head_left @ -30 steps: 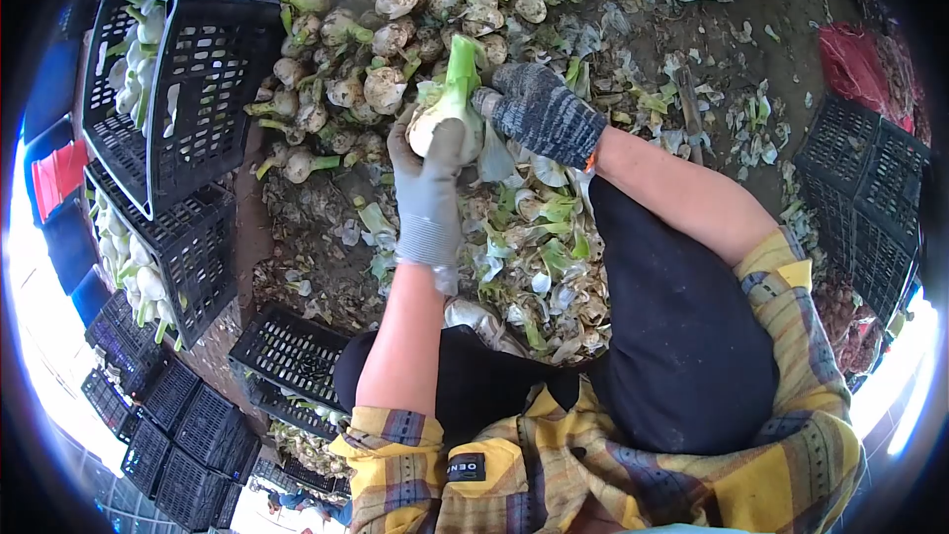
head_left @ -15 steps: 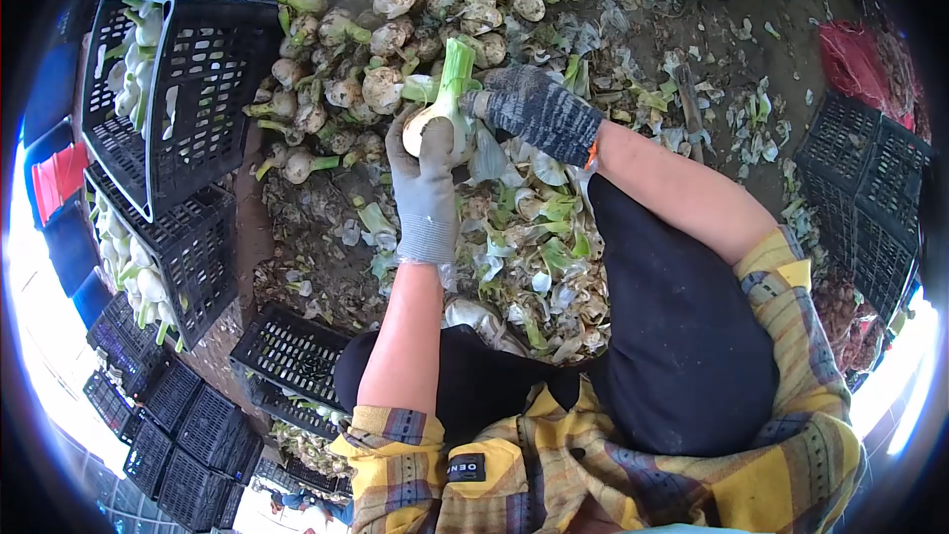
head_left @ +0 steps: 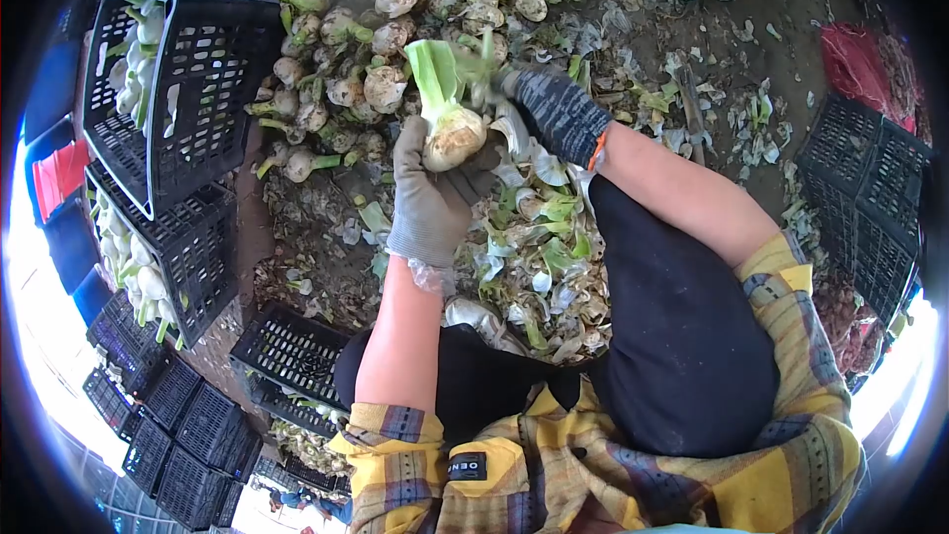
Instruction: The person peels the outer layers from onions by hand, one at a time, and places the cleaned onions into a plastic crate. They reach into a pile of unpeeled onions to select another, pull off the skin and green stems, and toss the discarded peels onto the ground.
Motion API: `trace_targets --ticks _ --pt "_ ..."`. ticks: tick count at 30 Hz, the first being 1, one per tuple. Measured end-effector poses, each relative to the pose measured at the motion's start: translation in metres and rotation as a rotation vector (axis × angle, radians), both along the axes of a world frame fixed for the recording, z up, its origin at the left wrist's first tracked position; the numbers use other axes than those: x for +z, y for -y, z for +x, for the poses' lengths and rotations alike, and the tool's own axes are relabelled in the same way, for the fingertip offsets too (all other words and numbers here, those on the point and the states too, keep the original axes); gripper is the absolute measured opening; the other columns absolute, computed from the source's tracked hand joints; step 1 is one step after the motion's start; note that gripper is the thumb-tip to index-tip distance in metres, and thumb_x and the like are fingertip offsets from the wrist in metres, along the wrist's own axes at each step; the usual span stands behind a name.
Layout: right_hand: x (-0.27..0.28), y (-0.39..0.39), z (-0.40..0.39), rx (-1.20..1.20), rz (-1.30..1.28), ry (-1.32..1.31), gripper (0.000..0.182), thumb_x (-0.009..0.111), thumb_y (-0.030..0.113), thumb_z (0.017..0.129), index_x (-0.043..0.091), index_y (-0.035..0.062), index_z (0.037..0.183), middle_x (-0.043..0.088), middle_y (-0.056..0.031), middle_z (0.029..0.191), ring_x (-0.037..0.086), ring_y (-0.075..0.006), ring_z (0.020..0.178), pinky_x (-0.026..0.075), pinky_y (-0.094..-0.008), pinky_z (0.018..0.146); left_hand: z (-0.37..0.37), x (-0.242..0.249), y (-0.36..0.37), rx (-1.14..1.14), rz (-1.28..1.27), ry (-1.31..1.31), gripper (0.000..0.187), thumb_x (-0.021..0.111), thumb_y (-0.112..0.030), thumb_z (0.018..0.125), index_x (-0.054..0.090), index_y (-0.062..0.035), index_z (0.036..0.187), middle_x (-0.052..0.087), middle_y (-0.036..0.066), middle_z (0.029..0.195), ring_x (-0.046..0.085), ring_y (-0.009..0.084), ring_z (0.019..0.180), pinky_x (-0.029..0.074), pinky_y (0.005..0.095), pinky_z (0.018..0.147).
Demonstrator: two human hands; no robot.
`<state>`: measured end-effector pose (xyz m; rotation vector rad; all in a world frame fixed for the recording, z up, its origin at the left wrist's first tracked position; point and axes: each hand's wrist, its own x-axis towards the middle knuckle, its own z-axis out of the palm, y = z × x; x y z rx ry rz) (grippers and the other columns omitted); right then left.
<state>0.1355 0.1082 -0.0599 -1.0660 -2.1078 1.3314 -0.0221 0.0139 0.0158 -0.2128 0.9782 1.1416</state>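
Observation:
A pale bulb (head_left: 456,137) with a thick, cut green stalk rests in my left hand (head_left: 431,185), whose grey-gloved fingers wrap its lower side. Just right of the stalk is my right hand (head_left: 542,104), in a dark speckled glove with an orange edge. Its fingers are closed on a strip of outer leaf (head_left: 484,69) that hangs off the bulb's right side; the strip is smeared by motion. Peeled skins and leaves (head_left: 554,237) lie on the ground below both hands.
A pile of dirty bulbs (head_left: 384,87) lies ahead. Black crates (head_left: 203,79) of cleaned bulbs stand at the left, with a lower crate (head_left: 293,354) near my left knee. Stacked crates (head_left: 862,188) and a red net (head_left: 856,67) are at the right.
The bulb has turned in my left hand, its stalk now leaning left and its round end facing right. My right hand has pulled a leaf strip away from the stalk.

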Motion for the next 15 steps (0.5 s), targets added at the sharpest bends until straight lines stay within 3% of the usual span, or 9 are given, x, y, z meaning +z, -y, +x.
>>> trace_targets --ticks 3,5,8,9,12,13,15 --pt "-0.002 -0.004 0.001 -0.166 -0.316 0.108 0.025 0.054 0.028 0.087 0.061 0.0038 0.084 0.059 -0.0052 0.068 0.056 -0.0099 0.062 0.045 -0.0284 0.056 -0.002 0.001 0.002 0.024 0.000 0.029 0.048 0.048 -0.046 0.084 0.054 -0.0042 0.106 0.063 0.010 0.091 0.061 0.0215 0.074 0.050 0.0273 0.056" --pt "0.054 -0.020 -0.008 -0.164 -0.825 0.430 0.030 0.052 0.030 0.089 0.061 0.0023 0.093 0.063 -0.0050 0.082 0.058 -0.0079 0.073 0.047 -0.0274 0.063 -0.001 0.000 0.002 0.033 -0.001 -0.078 0.045 0.050 -0.045 0.084 0.054 -0.0049 0.106 0.063 0.008 0.090 0.061 0.0205 0.074 0.048 0.0264 0.055" --pt "0.018 0.005 -0.005 -0.039 -0.506 -0.318 0.041 0.054 0.037 0.087 0.058 0.0014 0.107 0.062 -0.0042 0.094 0.056 -0.0079 0.083 0.046 -0.0259 0.071 0.004 -0.001 0.001 0.013 -0.009 -0.237 0.042 0.052 -0.042 0.084 0.054 -0.0062 0.106 0.063 0.007 0.089 0.061 0.0184 0.074 0.046 0.0249 0.053" --pt "0.017 -0.003 -0.003 0.000 -0.552 -0.182 0.047 0.056 0.037 0.085 0.054 0.0008 0.115 0.060 -0.0044 0.100 0.054 -0.0077 0.087 0.045 -0.0235 0.075 0.005 -0.001 0.000 -0.001 -0.013 -0.291 0.041 0.053 -0.042 0.084 0.054 -0.0067 0.107 0.063 0.006 0.089 0.061 0.0175 0.073 0.045 0.0244 0.052" --pt "0.025 -0.005 0.000 0.006 -0.756 -0.366 0.046 0.057 0.034 0.085 0.054 0.0006 0.116 0.060 -0.0034 0.096 0.054 -0.0073 0.080 0.044 -0.0218 0.070 0.004 -0.002 0.002 -0.084 0.034 -0.340 0.039 0.055 -0.040 0.084 0.054 -0.0081 0.106 0.063 0.005 0.089 0.061 0.0151 0.073 0.043 0.0228 0.052" --pt "0.038 -0.007 -0.001 0.001 -0.845 -0.303 0.040 0.056 0.029 0.085 0.055 0.0007 0.113 0.061 -0.0026 0.091 0.052 -0.0075 0.074 0.044 -0.0220 0.066 0.004 -0.001 0.002 -0.100 0.031 -0.356 0.038 0.055 -0.039 0.084 0.054 -0.0081 0.106 0.063 0.005 0.089 0.061 0.0148 0.073 0.043 0.0225 0.053" --pt "0.041 -0.010 -0.002 0.067 -0.765 -0.193 0.036 0.056 0.029 0.085 0.058 0.0013 0.108 0.061 -0.0025 0.087 0.052 -0.0074 0.072 0.044 -0.0226 0.063 0.006 0.002 0.002 -0.128 0.025 -0.385 0.038 0.056 -0.039 0.083 0.054 -0.0082 0.105 0.063 0.004 0.090 0.060 0.0141 0.074 0.042 0.0220 0.054"
